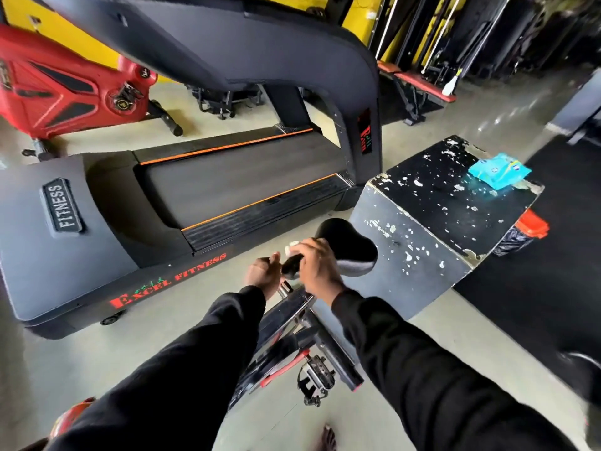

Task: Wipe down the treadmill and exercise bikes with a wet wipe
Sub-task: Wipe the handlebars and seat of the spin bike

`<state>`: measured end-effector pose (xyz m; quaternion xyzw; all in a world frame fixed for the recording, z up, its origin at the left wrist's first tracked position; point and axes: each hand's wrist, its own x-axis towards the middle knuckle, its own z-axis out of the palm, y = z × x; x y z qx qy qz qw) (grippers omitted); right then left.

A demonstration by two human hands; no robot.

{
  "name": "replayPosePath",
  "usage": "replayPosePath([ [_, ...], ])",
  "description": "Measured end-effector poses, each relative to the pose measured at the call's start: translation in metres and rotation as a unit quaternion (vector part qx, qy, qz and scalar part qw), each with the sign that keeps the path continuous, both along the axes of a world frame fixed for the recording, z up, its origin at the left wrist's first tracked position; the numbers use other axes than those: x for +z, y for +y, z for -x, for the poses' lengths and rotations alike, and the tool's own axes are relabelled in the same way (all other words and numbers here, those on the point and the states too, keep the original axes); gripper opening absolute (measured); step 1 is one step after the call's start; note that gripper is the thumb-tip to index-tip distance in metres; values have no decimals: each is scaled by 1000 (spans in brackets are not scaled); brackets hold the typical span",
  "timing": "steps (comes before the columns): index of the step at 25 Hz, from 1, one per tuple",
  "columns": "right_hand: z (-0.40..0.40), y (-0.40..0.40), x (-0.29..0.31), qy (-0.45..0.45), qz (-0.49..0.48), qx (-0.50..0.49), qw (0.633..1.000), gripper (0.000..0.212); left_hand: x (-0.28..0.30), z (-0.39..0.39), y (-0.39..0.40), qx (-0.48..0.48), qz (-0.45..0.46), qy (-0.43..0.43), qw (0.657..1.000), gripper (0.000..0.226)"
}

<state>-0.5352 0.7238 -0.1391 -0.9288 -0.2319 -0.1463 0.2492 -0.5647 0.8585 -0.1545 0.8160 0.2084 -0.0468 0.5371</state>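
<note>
The right hand [317, 263] curls over the narrow nose of the bike saddle [344, 247], pressing a white wipe [291, 246] against it. The left hand [261, 271] is loosely curled just beside, apparently empty. The treadmill [162, 203] lies left across bare floor; a black box [432, 216] crowds the saddle's right.

Pale floor [374, 402] carries treadmill [201, 187], red bike [48, 89], chipped black box [419, 222]; blue wipes pack [499, 170] atop box.

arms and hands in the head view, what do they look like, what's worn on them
Both arms wear long black sleeves reaching to the wrists, plain, with no markings visible. The left hand and right hand are bare: no gloves, and no watch or rings that can be made out.
</note>
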Motion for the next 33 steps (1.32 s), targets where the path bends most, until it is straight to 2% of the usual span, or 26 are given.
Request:
replayPosePath([
  [2, -19, -9, 9, 108, 35, -45, 993, 40, 1, 0, -2, 25, 33, -15, 999, 51],
  [3, -21, -7, 10, 135, 36, -26, 990, 40, 1, -1, -4, 37, 37, -31, 998, 47],
  [5, -9, 7, 9, 116, 62, 77, 988, 43, 2, -5, -5, 62, 36, -15, 997, 31],
  [7, -4, 7, 5, 96, 97, 146, 980, 34, 4, -8, -10, 104, 40, -21, 994, 25],
  [12, -39, -20, 5, 130, 124, 67, 981, 50, 17, -19, -31, 89, -1, -44, 995, 31],
  [13, -36, -19, 5, 137, 122, 78, 980, 53, 21, -21, -34, 79, -10, -40, 996, 32],
  [16, -35, -29, -1, 152, 86, 124, 977, 53, 27, -28, -46, 51, -41, -26, 997, 36],
  [20, -85, -51, -2, 169, 206, 79, 961, 65, 24, -36, -58, 63, -149, -15, 987, 44],
  [22, -103, -47, -6, 165, 234, 67, 956, 55, 21, -38, -58, 48, -221, -6, 974, 50],
  [25, -109, -47, -16, 107, 161, 164, 967, 55, 17, -43, -59, 58, -264, 25, 962, 54],
  [27, -115, -62, -23, 71, 109, 209, 969, 47, 16, -44, -57, 68, -270, 37, 960, 54],
  [29, -144, -75, -22, 69, 90, 169, 979, 41, 16, -46, -59, 86, -289, 47, 952, 53],
  [31, -167, -85, -24, 132, 74, 89, 985, 38, 18, -46, -64, 121, -310, 64, 941, 53],
  [33, -163, -87, -32, 157, 51, 60, 985, 42, 19, -46, -68, 162, -310, 74, 934, 55],
])
